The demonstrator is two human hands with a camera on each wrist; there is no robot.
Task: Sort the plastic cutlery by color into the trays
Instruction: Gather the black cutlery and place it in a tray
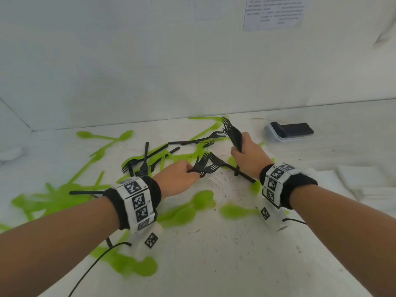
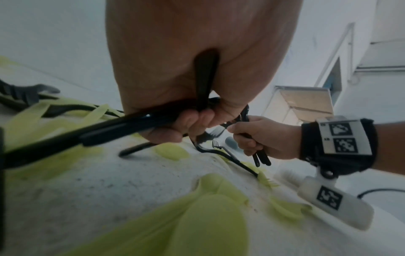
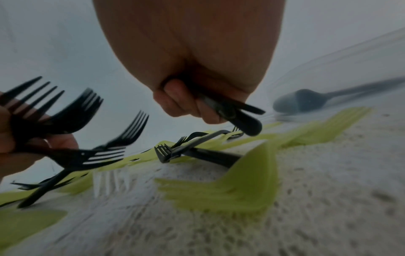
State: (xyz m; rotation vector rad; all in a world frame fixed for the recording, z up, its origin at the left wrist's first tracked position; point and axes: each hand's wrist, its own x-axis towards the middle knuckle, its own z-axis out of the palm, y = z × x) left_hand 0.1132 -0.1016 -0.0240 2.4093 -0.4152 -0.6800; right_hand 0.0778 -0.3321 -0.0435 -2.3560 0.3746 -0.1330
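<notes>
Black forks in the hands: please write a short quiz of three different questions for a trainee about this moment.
1. True or false: the right hand holds green spoons.
2. Which hand has its grip on black forks low, near the table? A) left hand B) right hand C) neither
3. Fill in: the tray at the far right holds ____ cutlery.

Key: 1. False; it holds a bundle of black forks. 2. A. 3. Black.
</notes>
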